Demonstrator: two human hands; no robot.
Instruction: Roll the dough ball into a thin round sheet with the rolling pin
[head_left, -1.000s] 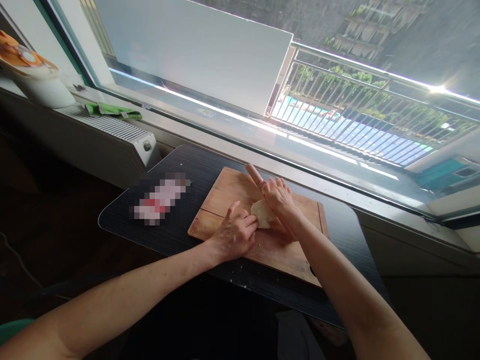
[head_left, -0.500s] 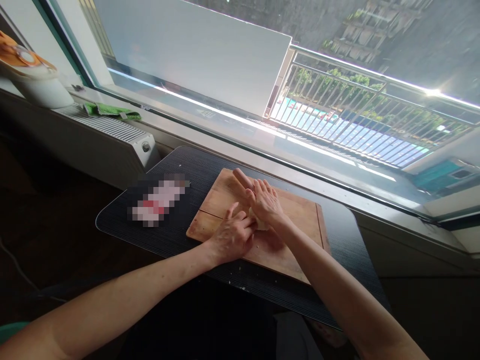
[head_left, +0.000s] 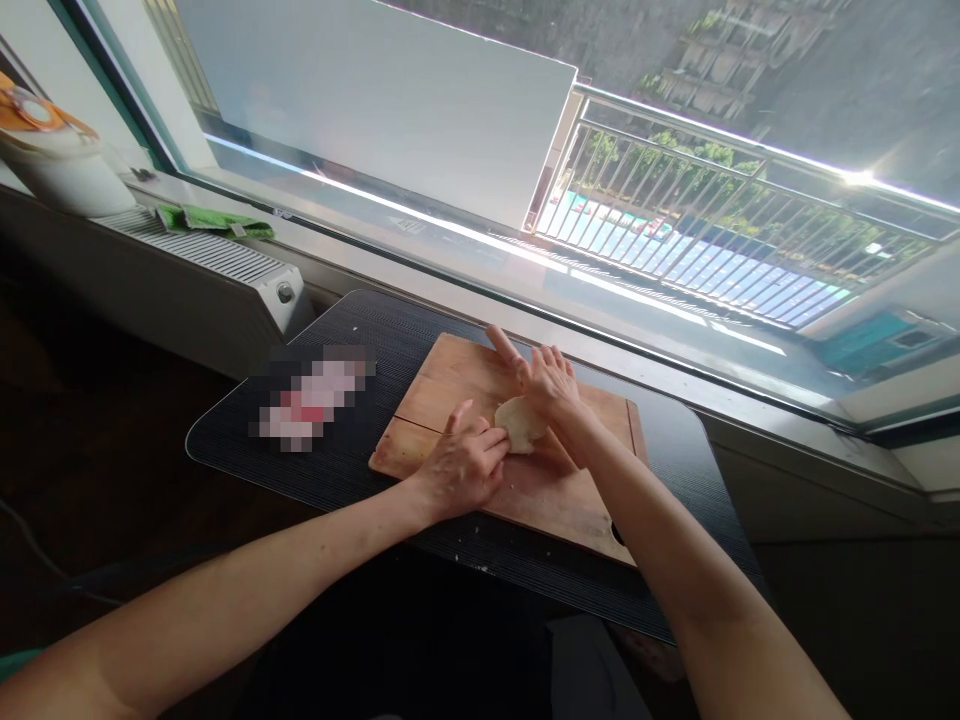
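Note:
A thin, flat round of dough (head_left: 519, 424) lies on the wooden cutting board (head_left: 424, 385). My left hand (head_left: 466, 462) pinches its left edge between thumb and fingers, index finger raised. A wooden rolling pin (head_left: 504, 346) slants across the board, its far end sticking out beyond my right hand (head_left: 551, 385). That hand lies over the pin at the right side of the dough and hides the rest of it. Small crumbs show on the board near my left hand.
The board rests on a dark table (head_left: 360, 335). A blurred-out pale and red item (head_left: 311, 400) is on the table's left. A radiator (head_left: 255, 270) carries a green cloth (head_left: 214, 220) and a white container with an orange top (head_left: 64, 165). A window runs behind.
My right hand and the rolling pin have moved right and away, uncovering more of the dough. The left hand stays at the dough's edge. The view has shifted slightly.

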